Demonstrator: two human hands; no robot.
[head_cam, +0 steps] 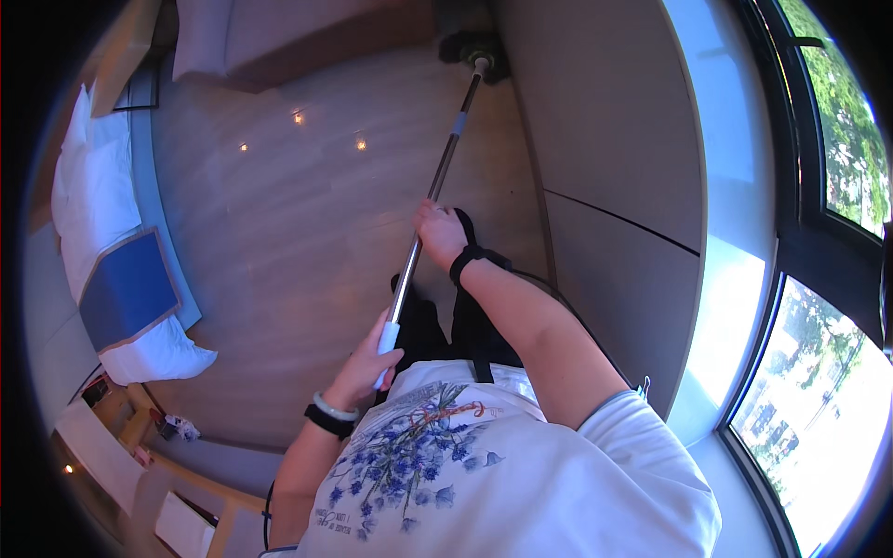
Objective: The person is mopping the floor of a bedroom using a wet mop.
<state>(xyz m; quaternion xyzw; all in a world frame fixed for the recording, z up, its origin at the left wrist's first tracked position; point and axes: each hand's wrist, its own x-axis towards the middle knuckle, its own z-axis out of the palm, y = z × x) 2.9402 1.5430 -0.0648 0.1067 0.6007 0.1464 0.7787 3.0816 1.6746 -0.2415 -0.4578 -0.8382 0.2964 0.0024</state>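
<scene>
A floor mop or duster with a metal telescopic pole [445, 167] runs from my waist up to the top of the view. Its dark, fluffy head [476, 54] lies on the floor beside the wall panel, near the sofa's corner. My left hand [363, 370] is closed around the light grip at the pole's near end. Farther up, my right hand [441, 234] is wrapped around the metal pole. Both wrists carry black bands, and the left one also has a pale bangle.
An upholstered sofa [314, 35] stands at the top. At left is a bed with white bedding [98, 188] and a blue runner [132, 289]. Panelled wall [621, 174] and windows [802, 390] line the right. Wooden furniture [188, 474] is lower left. A cable hangs by my right arm.
</scene>
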